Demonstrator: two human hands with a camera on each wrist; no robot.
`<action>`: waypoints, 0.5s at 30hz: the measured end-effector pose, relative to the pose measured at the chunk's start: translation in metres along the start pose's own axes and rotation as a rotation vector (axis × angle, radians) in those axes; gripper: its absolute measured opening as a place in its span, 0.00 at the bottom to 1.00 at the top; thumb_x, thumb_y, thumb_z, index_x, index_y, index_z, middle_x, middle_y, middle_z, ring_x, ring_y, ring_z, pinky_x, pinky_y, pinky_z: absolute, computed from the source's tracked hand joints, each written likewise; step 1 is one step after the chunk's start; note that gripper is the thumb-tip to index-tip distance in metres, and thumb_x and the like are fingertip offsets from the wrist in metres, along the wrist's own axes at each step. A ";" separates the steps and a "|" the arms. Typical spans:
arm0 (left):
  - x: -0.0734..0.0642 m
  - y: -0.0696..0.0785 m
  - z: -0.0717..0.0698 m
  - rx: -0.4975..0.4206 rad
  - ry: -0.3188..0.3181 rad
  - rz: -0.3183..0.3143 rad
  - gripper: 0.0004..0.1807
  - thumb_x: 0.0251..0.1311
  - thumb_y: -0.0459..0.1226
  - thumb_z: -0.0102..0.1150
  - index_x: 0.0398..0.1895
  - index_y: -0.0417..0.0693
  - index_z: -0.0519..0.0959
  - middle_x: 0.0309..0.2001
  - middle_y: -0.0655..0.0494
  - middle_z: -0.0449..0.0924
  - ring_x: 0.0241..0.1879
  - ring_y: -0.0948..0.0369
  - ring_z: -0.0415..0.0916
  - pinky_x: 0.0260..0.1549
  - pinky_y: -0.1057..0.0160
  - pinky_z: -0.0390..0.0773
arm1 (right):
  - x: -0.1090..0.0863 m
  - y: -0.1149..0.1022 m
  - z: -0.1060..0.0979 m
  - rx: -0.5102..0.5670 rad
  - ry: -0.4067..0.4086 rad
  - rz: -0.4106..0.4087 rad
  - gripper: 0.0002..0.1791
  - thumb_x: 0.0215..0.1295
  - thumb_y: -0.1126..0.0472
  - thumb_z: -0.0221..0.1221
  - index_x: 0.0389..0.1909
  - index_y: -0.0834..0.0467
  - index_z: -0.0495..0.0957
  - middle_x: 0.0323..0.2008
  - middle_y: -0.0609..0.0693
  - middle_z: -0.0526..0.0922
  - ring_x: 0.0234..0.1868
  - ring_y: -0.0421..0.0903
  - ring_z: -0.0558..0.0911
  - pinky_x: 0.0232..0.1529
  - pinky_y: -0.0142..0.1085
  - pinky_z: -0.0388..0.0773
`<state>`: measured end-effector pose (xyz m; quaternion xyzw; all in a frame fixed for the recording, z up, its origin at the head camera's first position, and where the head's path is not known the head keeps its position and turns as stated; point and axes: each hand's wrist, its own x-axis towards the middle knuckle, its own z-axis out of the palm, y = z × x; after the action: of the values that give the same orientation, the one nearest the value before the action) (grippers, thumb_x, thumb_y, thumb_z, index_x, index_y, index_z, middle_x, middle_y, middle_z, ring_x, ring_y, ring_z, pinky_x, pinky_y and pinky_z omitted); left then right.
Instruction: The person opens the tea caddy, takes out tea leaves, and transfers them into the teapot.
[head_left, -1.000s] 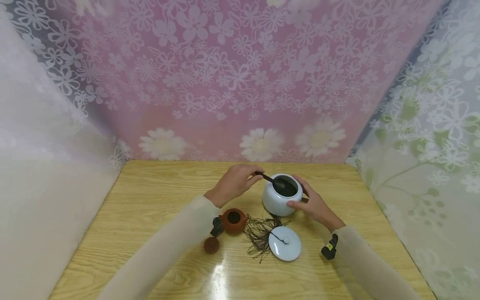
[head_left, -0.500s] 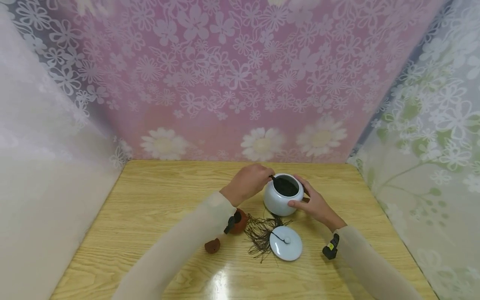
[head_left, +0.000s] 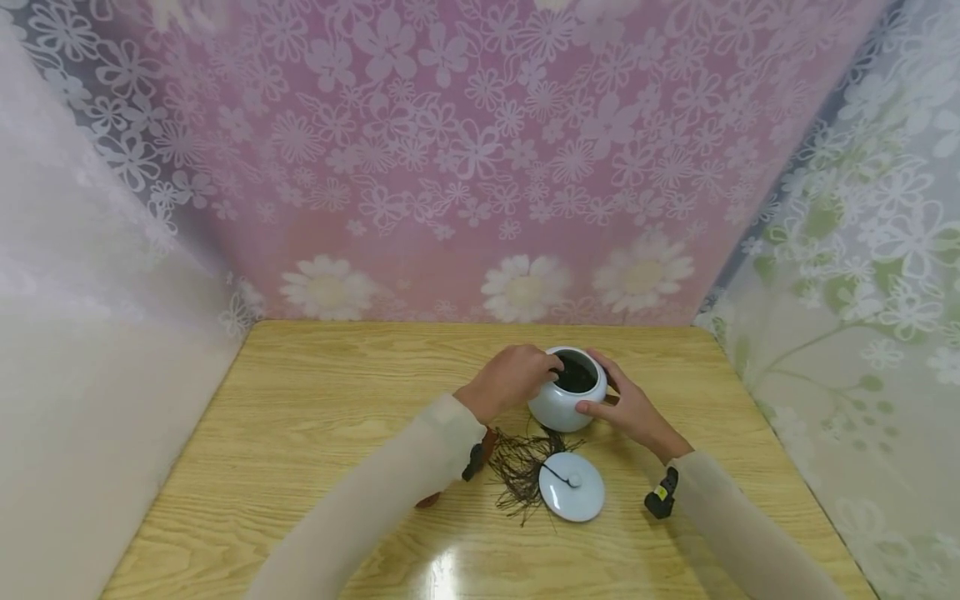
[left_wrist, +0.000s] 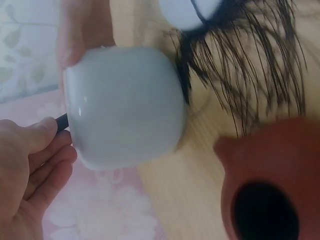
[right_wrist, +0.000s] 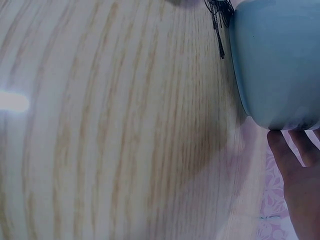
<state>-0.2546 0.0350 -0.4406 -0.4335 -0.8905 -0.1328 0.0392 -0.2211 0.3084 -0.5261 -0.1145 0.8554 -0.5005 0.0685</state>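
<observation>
The desk [head_left: 345, 375] carries a white jar [head_left: 558, 410], right of centre, with dark contents. The right hand [head_left: 630, 412] grips its side, thumb and fingers spread around it. The left hand [head_left: 513, 379] is at the rim, fingers bent. Dark strands [head_left: 513, 475] lie between a white lid [head_left: 562, 500] and a brown teapot [left_wrist: 290, 160]. The left fingers pinch a black spoon handle [left_wrist: 62, 123].
</observation>
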 end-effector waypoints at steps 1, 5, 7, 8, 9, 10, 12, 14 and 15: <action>0.000 0.000 0.000 -0.025 0.003 -0.004 0.16 0.83 0.40 0.59 0.65 0.50 0.87 0.58 0.55 0.91 0.55 0.59 0.89 0.55 0.65 0.86 | 0.000 0.000 0.000 0.000 0.001 0.001 0.54 0.75 0.52 0.72 0.89 0.33 0.46 0.89 0.55 0.51 0.86 0.65 0.58 0.75 0.63 0.72; -0.004 0.000 0.002 -0.192 0.029 -0.062 0.16 0.83 0.41 0.59 0.65 0.50 0.87 0.59 0.56 0.90 0.58 0.60 0.88 0.56 0.65 0.85 | 0.000 0.000 0.000 0.003 0.003 -0.001 0.55 0.74 0.52 0.72 0.90 0.34 0.46 0.89 0.55 0.51 0.86 0.65 0.58 0.75 0.64 0.72; -0.006 -0.002 0.003 -0.274 0.050 -0.099 0.16 0.82 0.42 0.60 0.64 0.50 0.87 0.59 0.56 0.90 0.58 0.60 0.88 0.54 0.66 0.85 | 0.000 0.000 0.000 -0.002 0.004 -0.004 0.55 0.75 0.52 0.72 0.90 0.34 0.46 0.89 0.55 0.51 0.86 0.65 0.58 0.76 0.64 0.72; -0.007 -0.003 0.004 -0.313 0.063 -0.118 0.15 0.82 0.42 0.60 0.64 0.51 0.88 0.59 0.56 0.90 0.57 0.60 0.87 0.52 0.66 0.85 | 0.001 0.000 0.000 -0.003 0.005 -0.005 0.55 0.74 0.52 0.72 0.90 0.34 0.46 0.89 0.55 0.50 0.86 0.66 0.57 0.76 0.64 0.71; -0.008 -0.004 0.004 -0.346 0.075 -0.131 0.15 0.82 0.42 0.60 0.63 0.50 0.88 0.59 0.56 0.90 0.56 0.61 0.88 0.50 0.66 0.85 | 0.001 0.000 0.000 -0.004 0.005 -0.007 0.55 0.74 0.53 0.72 0.90 0.34 0.46 0.89 0.55 0.50 0.86 0.66 0.57 0.76 0.65 0.71; -0.009 -0.005 0.004 -0.374 0.087 -0.142 0.15 0.82 0.42 0.61 0.62 0.50 0.88 0.58 0.55 0.91 0.53 0.61 0.88 0.48 0.66 0.85 | 0.001 0.000 0.000 -0.005 0.005 -0.009 0.55 0.74 0.52 0.72 0.90 0.34 0.46 0.89 0.55 0.50 0.86 0.66 0.57 0.76 0.65 0.71; -0.011 -0.007 0.005 -0.419 0.112 -0.165 0.15 0.81 0.43 0.62 0.61 0.49 0.89 0.56 0.56 0.91 0.50 0.62 0.88 0.45 0.66 0.84 | 0.001 0.000 0.000 -0.002 0.005 -0.012 0.55 0.74 0.53 0.72 0.90 0.34 0.46 0.88 0.56 0.51 0.86 0.66 0.57 0.76 0.66 0.70; -0.013 -0.010 0.007 -0.461 0.135 -0.195 0.14 0.81 0.43 0.62 0.60 0.51 0.89 0.55 0.57 0.91 0.49 0.62 0.87 0.46 0.65 0.85 | 0.001 0.000 0.001 -0.004 0.009 -0.012 0.55 0.74 0.52 0.72 0.90 0.35 0.46 0.88 0.56 0.51 0.86 0.66 0.58 0.76 0.66 0.70; -0.014 -0.011 0.007 -0.483 0.146 -0.212 0.14 0.81 0.44 0.63 0.60 0.52 0.89 0.54 0.57 0.91 0.49 0.62 0.87 0.47 0.64 0.85 | 0.001 0.000 0.001 -0.004 0.010 -0.011 0.55 0.74 0.52 0.72 0.90 0.35 0.46 0.88 0.56 0.51 0.86 0.66 0.57 0.76 0.66 0.70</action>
<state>-0.2539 0.0196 -0.4523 -0.3238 -0.8683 -0.3754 -0.0154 -0.2218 0.3077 -0.5269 -0.1168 0.8561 -0.4997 0.0614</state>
